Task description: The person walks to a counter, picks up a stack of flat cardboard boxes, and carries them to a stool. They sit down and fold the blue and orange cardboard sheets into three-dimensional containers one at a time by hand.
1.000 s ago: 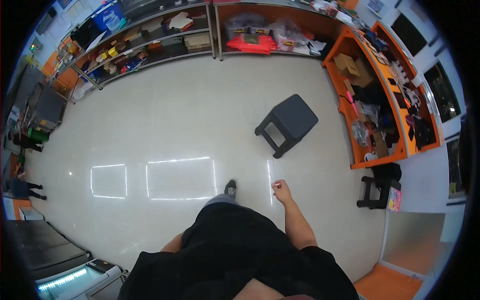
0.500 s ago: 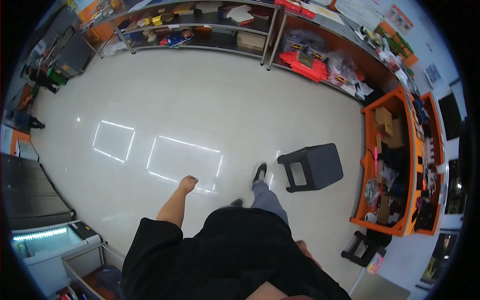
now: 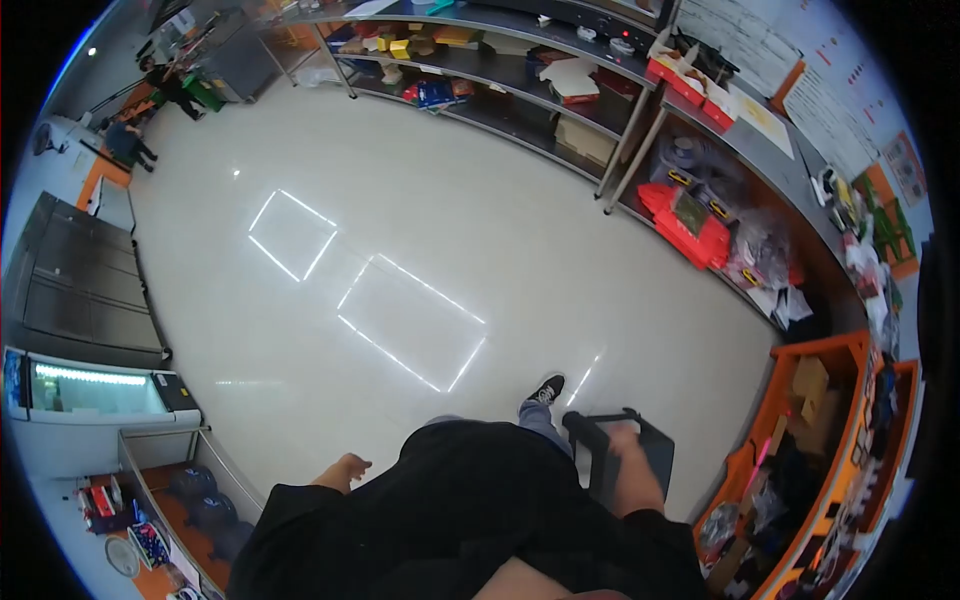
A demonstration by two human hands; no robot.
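Observation:
My left hand (image 3: 351, 466) hangs low at my left side above the glossy floor, nothing in it, its fingers loosely bent and slightly apart. On the other side, my right hand (image 3: 625, 438) is over the dark grey stool (image 3: 657, 455) and hides part of it. Motion blurs its fingers, so I cannot tell whether it touches the stool. One foot in a black shoe (image 3: 547, 389) is on the floor just left of the stool.
Steel shelves (image 3: 500, 122) with boxes run along the far side. Red bags (image 3: 690, 228) lie under the counter at right. An orange rack (image 3: 822, 345) stands near right, a lit display fridge (image 3: 95, 390) at left. Two people (image 3: 175, 88) are at far left.
The view has turned left and the surroundings have shifted. My right hand has come up from beside my body to over the stool. My left hand is lower and nearer my body.

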